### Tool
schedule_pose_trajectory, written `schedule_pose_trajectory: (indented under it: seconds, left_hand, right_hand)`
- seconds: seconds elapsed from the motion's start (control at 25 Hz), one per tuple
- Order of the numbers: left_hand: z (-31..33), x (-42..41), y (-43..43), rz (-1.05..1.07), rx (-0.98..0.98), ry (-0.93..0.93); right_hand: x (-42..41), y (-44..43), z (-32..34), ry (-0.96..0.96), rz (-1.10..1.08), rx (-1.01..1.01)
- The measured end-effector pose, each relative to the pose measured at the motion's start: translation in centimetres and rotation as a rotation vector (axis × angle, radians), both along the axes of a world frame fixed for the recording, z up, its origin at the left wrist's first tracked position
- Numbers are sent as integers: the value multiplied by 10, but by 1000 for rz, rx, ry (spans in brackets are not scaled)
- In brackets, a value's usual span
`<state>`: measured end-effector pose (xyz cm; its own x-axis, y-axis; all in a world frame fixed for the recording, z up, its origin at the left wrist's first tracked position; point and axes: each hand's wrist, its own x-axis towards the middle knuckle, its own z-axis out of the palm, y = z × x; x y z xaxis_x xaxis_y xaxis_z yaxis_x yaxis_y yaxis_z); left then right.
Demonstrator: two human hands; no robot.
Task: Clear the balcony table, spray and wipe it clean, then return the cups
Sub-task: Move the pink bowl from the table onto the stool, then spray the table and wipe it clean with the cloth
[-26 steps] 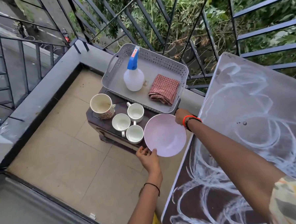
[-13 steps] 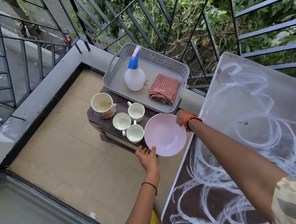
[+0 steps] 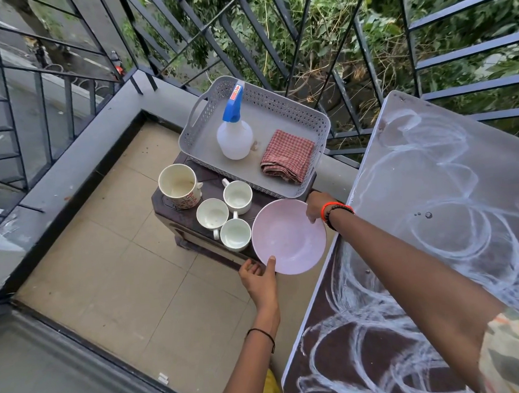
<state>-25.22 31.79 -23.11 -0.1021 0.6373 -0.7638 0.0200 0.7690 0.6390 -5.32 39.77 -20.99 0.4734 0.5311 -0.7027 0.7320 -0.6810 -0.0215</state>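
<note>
Plate (image 3: 289, 237) is held by opposite rims: left hand (image 3: 258, 282) pinches the near edge and right hand (image 3: 317, 205) curls over the far one, likely to keep it level at the stool (image 3: 168, 201) corner. Cups (image 3: 212, 213) stand just left of the fingers (image 3: 272, 260); the smeared table (image 3: 447, 186) lies right.

Left grip (image 3: 258, 279) pinches pink plate (image 3: 290, 239) at near rim, thumb on top; right grip (image 3: 317, 205) holds far rim. Plate overhangs low desk (image 3: 209, 184). Alongside: three white cups (image 3: 212, 213), large mug (image 3: 178, 185). Grey tray (image 3: 276, 90) holds spray bottle (image 3: 234, 137), checked cloth (image 3: 287, 155). Big desk (image 3: 432, 187) at right, smeared white.
</note>
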Motion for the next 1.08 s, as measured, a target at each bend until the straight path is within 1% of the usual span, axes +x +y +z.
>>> schedule_pose_trajectory:
  seconds: [0.24,0.4,0.52,0.64,0.68,0.76,0.84,0.96,1.08]
  left_hand:
    - [20,-20,-18,-40,-12,51]
    - [46,-37,-23,2,51,138]
    - [76,-46,-21,7,217,166]
    - [112,-50,1,-46,490,95]
    - [123,-50,15,-56,594,60]
    - [139,-45,52,-76,790,8]
    - [145,-34,98,-85,922,25]
    - [131,-18,156,-110,968,75]
    - [97,-6,192,-303,881,162]
  right_hand:
    - [1,-2,6,-6,23,-1]
    - [-1,-4,13,-19,32,24]
    - [-2,1,28,-28,93,31]
    - [5,15,53,-26,205,11]
    - [10,21,64,-13,194,40]
    - [22,35,83,-10,108,164]
    - [33,50,97,-89,48,308]
    - [45,66,95,-189,0,407]
    - [53,79,74,-148,9,443]
